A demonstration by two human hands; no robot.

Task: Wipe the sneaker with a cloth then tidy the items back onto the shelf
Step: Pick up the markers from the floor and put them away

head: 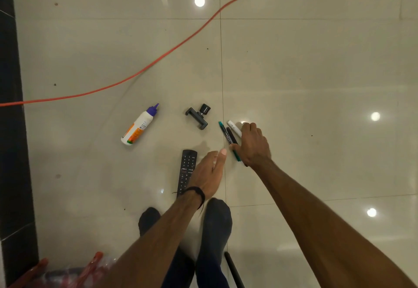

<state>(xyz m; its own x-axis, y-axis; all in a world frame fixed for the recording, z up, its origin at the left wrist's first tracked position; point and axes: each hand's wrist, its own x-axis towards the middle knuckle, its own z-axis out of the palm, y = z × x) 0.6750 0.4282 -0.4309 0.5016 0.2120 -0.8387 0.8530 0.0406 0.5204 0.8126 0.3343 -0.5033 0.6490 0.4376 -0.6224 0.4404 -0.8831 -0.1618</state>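
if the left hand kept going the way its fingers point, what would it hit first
Probably the markers that the right hand grips. The left hand, open over the remote, points up and right toward them; its height above the floor is unclear.

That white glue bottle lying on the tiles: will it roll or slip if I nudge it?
Probably rolls: the glue bottle lies on its side and looks round-bodied. The glossy floor gives little grip, so it may also slide. Its tapered purple nozzle could make it curve.
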